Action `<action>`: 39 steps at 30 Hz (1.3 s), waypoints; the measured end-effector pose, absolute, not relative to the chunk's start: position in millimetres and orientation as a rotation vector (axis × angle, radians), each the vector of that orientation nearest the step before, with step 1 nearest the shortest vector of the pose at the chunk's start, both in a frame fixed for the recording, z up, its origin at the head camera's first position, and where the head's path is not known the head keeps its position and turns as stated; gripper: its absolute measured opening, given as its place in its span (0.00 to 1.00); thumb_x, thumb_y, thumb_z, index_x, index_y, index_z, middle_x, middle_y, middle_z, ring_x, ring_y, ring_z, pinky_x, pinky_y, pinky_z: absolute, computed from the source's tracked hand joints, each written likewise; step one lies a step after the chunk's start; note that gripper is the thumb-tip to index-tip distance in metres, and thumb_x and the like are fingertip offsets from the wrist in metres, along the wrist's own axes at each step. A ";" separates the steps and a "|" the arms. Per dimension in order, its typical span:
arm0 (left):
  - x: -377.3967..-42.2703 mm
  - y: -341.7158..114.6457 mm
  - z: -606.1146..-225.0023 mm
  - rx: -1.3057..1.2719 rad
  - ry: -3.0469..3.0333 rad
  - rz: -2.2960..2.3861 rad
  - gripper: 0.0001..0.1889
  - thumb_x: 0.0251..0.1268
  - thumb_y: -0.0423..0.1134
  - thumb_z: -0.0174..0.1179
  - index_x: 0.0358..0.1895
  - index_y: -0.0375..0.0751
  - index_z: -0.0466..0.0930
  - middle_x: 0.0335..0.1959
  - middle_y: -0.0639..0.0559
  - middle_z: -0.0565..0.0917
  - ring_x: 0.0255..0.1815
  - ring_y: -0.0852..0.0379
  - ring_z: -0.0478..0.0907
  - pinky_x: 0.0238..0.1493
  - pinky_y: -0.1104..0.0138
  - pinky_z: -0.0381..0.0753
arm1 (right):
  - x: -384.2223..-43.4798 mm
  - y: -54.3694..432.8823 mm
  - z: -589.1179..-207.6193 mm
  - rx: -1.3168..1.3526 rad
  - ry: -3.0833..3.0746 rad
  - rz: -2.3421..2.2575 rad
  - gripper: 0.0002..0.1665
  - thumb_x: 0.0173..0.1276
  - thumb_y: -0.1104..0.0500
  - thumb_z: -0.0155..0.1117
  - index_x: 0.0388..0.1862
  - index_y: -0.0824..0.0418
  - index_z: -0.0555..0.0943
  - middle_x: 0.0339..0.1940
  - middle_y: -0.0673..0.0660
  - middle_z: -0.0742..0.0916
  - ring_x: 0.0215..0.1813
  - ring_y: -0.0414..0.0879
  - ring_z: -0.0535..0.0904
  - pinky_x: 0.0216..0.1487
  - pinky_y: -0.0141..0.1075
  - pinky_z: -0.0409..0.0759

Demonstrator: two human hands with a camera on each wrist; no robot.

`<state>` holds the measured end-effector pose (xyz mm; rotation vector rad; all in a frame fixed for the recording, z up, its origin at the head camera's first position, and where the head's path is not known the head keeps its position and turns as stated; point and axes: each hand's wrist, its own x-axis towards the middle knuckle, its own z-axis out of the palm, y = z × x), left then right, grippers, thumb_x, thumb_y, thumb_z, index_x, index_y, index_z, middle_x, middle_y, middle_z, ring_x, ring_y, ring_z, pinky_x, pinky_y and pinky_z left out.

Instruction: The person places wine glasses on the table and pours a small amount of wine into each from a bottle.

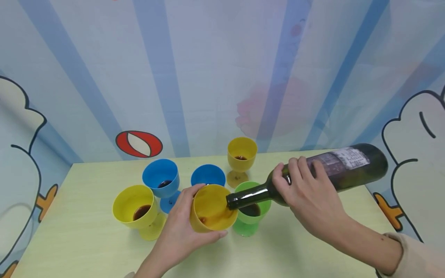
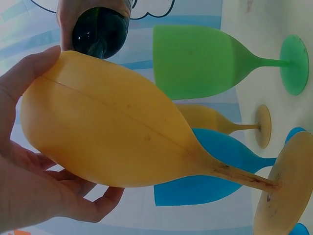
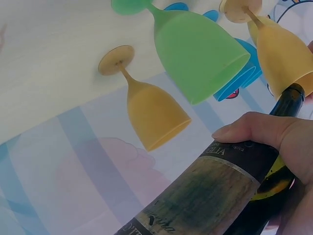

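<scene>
My left hand [image 1: 184, 222] grips an orange-yellow plastic goblet [image 1: 215, 204] round its bowl, raised and tilted toward the right. In the left wrist view the same goblet [image 2: 117, 127] shows its stem and foot, with thumb and fingers about the bowl. A dark wine bottle [image 1: 333, 166] is held by my right hand [image 1: 311, 197] near the shoulder and lies slanted, neck down to the left. The bottle's mouth rests at the goblet's right rim. A little dark liquid lies low inside the goblet. In the right wrist view the bottle's label [image 3: 200, 191] faces up.
A green goblet [image 1: 247, 227] stands just behind the bottle neck. Another orange-yellow goblet [image 1: 242, 148] is at the back. Two blue goblets [image 1: 160, 173] and a bright yellow one [image 1: 133, 206] stand to the left. Dark liquid shows in several. A printed backdrop [image 1: 215, 77] rises behind the table [image 1: 90, 239].
</scene>
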<state>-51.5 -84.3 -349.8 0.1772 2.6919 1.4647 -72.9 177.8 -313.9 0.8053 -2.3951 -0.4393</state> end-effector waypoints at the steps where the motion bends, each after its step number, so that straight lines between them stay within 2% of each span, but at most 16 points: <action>1: -51.4 -84.4 -349.8 0.180 2.693 1.464 0.47 0.33 0.51 0.76 0.62 0.53 0.61 0.55 0.54 0.68 0.54 0.53 0.66 0.50 0.51 0.74 | -72.8 177.8 -313.7 0.805 -2.396 -0.439 0.34 0.44 0.61 0.74 0.47 0.68 0.67 0.34 0.70 0.74 0.37 0.63 0.71 0.39 0.55 0.73; 16: -50.0 -84.7 -349.7 0.199 2.720 1.449 0.48 0.31 0.53 0.76 0.63 0.53 0.61 0.55 0.54 0.69 0.54 0.53 0.67 0.51 0.52 0.73 | -72.4 177.9 -312.8 0.807 -2.394 -0.443 0.33 0.45 0.60 0.74 0.47 0.69 0.68 0.33 0.70 0.75 0.37 0.63 0.71 0.39 0.55 0.73; 39: -50.7 -83.1 -350.1 0.175 2.699 1.444 0.47 0.33 0.50 0.76 0.63 0.52 0.61 0.56 0.53 0.68 0.56 0.51 0.66 0.52 0.49 0.72 | -73.1 178.2 -314.7 0.804 -2.403 -0.458 0.36 0.41 0.60 0.76 0.48 0.68 0.67 0.34 0.70 0.75 0.38 0.63 0.72 0.40 0.55 0.74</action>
